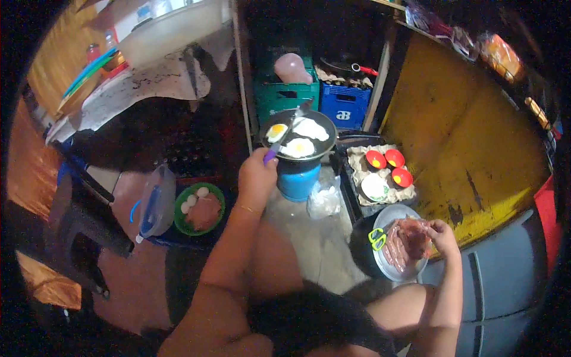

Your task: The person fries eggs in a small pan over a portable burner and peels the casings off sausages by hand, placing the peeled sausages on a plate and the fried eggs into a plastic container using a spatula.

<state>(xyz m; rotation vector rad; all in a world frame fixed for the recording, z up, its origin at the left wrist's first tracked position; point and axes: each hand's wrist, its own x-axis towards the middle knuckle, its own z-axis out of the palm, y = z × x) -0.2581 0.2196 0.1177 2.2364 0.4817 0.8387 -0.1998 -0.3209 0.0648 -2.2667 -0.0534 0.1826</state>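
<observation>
My left hand (258,175) grips the purple handle of a turner (286,134), whose metal blade reaches across a round black pan (329,149). Three eggs lie frying in the pan: one at the left (276,132), one at the near side (298,147) and a white one (312,129) at the upper right. The pan sits above a blue gas canister (299,183). At the right, my right hand (441,236) pinches the edge of some raw meat (403,243) in a round metal basin (382,263). Scissors with yellow-green handles (377,239) rest at the basin's left rim.
An egg tray (357,178) holds red cups (403,177) and a white container (374,187). A plastic bag (324,199) lies beside the canister. At the left, a green basket (195,229) holds eggs and meat near a clear tub (158,201). Green (290,96) and blue crates (345,105) stand behind.
</observation>
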